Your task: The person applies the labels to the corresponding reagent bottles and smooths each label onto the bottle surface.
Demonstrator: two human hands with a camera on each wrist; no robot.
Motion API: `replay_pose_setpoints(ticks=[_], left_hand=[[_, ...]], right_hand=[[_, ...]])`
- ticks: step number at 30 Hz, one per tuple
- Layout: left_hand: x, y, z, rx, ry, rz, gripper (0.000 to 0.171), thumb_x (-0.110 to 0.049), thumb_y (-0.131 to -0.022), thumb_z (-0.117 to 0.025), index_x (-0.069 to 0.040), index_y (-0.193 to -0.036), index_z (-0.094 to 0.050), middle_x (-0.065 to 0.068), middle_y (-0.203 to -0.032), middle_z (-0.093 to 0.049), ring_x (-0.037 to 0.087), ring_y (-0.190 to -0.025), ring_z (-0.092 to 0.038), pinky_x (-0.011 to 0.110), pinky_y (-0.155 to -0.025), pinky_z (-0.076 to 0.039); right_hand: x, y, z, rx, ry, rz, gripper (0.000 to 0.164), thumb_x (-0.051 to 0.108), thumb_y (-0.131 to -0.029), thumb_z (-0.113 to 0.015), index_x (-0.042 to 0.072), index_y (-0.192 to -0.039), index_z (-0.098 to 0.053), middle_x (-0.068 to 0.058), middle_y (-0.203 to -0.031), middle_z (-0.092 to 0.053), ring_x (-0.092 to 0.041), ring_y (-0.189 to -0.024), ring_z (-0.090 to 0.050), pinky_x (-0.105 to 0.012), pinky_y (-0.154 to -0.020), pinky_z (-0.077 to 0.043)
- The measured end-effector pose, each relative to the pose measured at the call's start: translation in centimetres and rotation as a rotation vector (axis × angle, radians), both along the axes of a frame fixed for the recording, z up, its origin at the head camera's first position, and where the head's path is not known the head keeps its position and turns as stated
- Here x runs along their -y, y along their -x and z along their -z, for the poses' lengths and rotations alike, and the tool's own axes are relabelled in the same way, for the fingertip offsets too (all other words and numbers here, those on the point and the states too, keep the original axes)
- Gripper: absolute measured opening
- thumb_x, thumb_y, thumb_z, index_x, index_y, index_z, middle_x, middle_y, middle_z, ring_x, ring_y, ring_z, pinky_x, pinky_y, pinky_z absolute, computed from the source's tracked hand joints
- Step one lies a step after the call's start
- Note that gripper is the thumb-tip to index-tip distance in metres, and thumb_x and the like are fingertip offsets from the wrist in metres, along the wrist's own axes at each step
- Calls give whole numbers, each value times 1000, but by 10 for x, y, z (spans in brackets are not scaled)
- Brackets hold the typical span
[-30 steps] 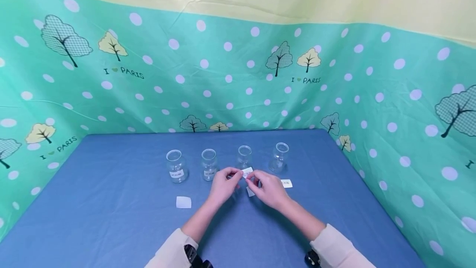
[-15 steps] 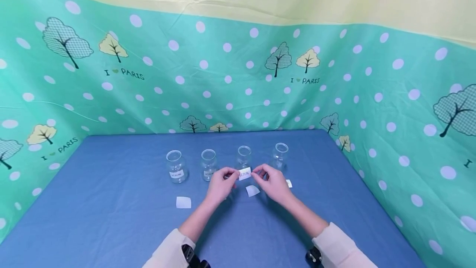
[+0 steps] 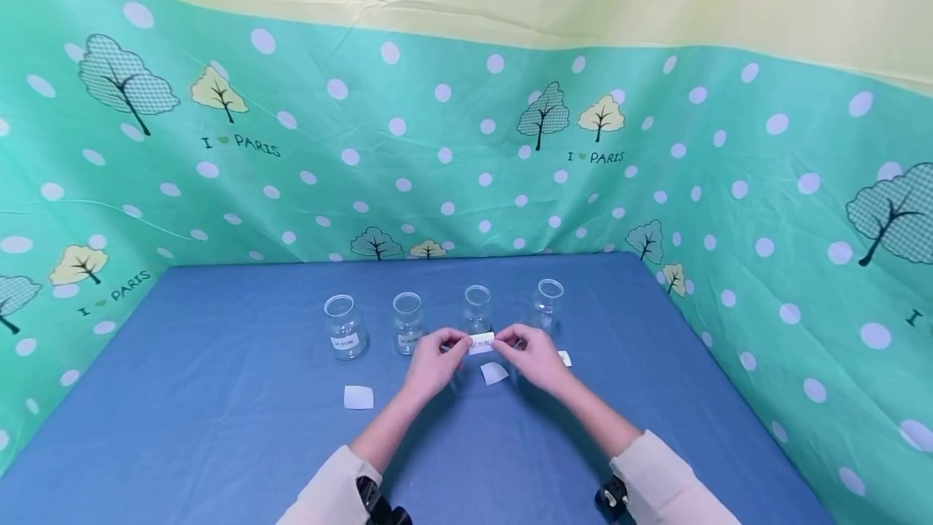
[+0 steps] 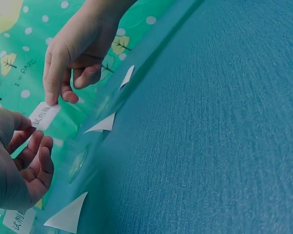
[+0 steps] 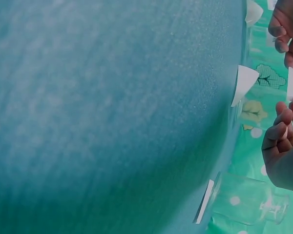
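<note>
A white label [image 3: 481,343] with handwriting on it is stretched between both hands, in front of the third glass jar [image 3: 477,310] from the left. My left hand [image 3: 435,363] pinches its left end between thumb and index finger. By the other end, my right hand [image 3: 535,359] pinches it the same way. In the left wrist view the label [image 4: 45,115] hangs above the cloth; whether it touches the jar I cannot tell. Two jars to the left, the outer jar [image 3: 341,321] and the inner jar [image 3: 408,316], bear similar labels.
A fourth jar [image 3: 547,306] stands at right, partly behind the right hand. Below it lies another label [image 3: 564,358], mostly covered. Curled blank paper [image 3: 493,373] lies below the hands, and a second blank piece [image 3: 359,397] sits left on the blue cloth [image 3: 219,428].
The held label has turned from tilted to nearly level and is now stretched out between both hands. My right hand has shifted slightly right and up, uncovering more of the blank paper below.
</note>
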State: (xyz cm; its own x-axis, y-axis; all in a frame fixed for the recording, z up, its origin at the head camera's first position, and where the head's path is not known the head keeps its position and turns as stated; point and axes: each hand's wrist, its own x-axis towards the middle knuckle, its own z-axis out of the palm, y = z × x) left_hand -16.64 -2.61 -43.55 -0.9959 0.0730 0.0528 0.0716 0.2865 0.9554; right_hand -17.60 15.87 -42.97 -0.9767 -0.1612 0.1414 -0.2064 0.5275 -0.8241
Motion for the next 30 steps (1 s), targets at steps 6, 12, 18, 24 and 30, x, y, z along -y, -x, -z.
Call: replay_pose_setpoints(ticks=[6,12,18,24,30], left_hand=[[1,1,2,-18,28,0,19,-20,-88,-63,-3,-96,-68,10,-78,-64,18,-57,-59,25,-52,-46],[0,4,3,-32,66,-14,19,-19,-86,-66,-2,-94,-69,9,-76,-64,9,-54,-54,25,-52,-47],[-1,4,2,-67,113,-32,18,-20,-85,-67,-3,-92,-70,9,-79,-66,8,-57,-53,23,-54,-46],[-2,4,1,-122,154,-49,17,-19,-84,-68,-3,-90,-71,9,-82,-68,11,-67,-54,22,-61,-46],[-3,5,2,-124,164,-62,16,-19,-84,-68,-4,-89,-70,7,-81,-68,11,-66,-54,22,-60,-45]], right_hand=[[0,1,2,10,5,-19,11,16,-85,-68,6,-87,-68,-6,-71,-63,-4,-47,-46,-22,-44,-42],[1,0,1,-6,9,-22,8,15,-85,-67,7,-86,-68,-3,-69,-62,-5,-47,-46,-23,-43,-43],[0,1,0,-5,16,-36,12,17,-85,-67,5,-88,-67,-7,-72,-63,-3,-50,-47,-21,-44,-43],[-1,2,1,-2,35,-51,17,19,-85,-68,3,-89,-67,-9,-73,-64,-2,-49,-47,-21,-44,-42],[0,6,3,-3,4,-18,11,17,-84,-69,6,-85,-68,-5,-71,-64,-5,-52,-48,-21,-46,-42]])
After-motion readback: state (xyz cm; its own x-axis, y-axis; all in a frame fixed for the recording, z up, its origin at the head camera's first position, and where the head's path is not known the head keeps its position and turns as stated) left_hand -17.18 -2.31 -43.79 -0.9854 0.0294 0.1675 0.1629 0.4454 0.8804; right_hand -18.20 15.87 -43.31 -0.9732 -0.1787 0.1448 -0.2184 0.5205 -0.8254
